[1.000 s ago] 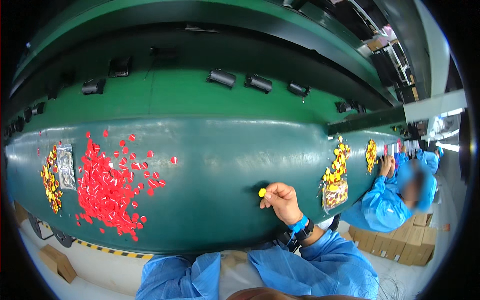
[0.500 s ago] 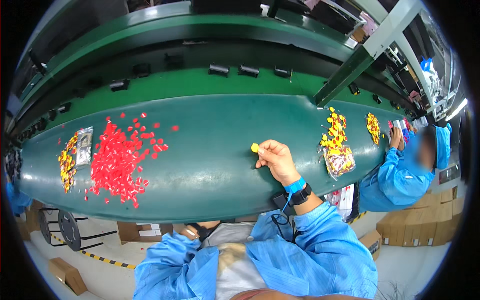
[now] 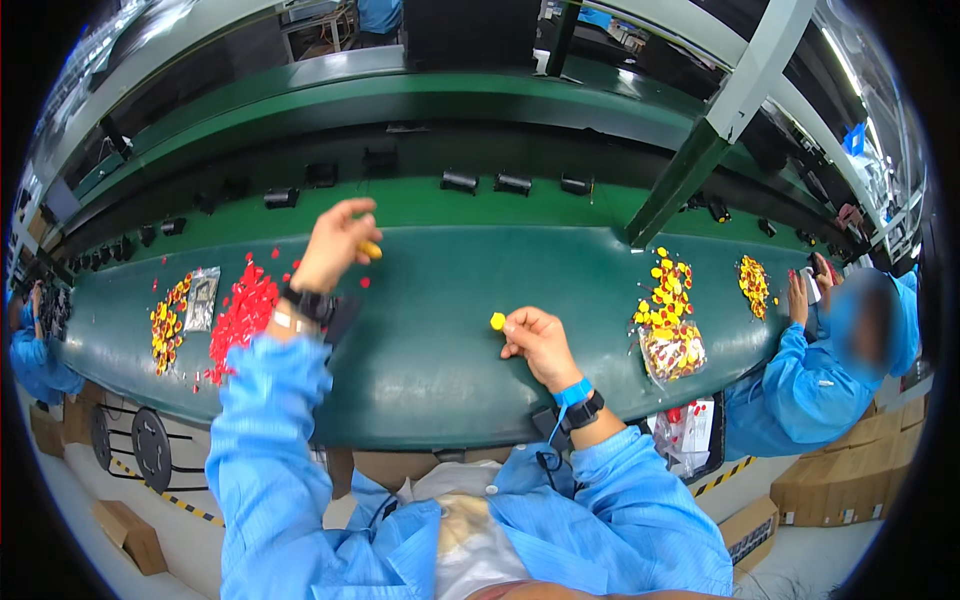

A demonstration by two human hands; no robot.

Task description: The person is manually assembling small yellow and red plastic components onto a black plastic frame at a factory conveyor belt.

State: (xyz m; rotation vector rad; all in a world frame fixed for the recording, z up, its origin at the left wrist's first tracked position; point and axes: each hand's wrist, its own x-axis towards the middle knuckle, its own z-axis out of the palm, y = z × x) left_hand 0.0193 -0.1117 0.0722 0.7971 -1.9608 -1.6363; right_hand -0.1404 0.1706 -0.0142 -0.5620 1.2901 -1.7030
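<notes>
My right hand [image 3: 540, 346] is over the middle of the green work surface [image 3: 440, 380], pinching a small round yellow piece [image 3: 498, 321] between thumb and fingertips. Farther out on the left, my left hand [image 3: 345, 240] reaches past the heap of small red pieces [image 3: 240, 315], slightly blurred. Its fingers are apart. A yellow shape [image 3: 370, 249] sits at the tip of its thumb; whether it is worn or held I cannot make out. Several loose red pieces lie near that hand. The left forearm covers part of the red heap.
At right lie yellow-and-red pieces [image 3: 672, 285] with a clear bag [image 3: 673, 352]. Another such pile [image 3: 752, 285] is beyond. More pieces [image 3: 168, 325] lie by a silvery packet [image 3: 201, 300] at left. A post [image 3: 680, 180] stands far right. A co-worker [image 3: 800, 370] works at right.
My left hand has risen from below the table edge and swung out over the red heap. The right hand has shifted slightly down, with the yellow piece still pinched. The view has tilted up.
</notes>
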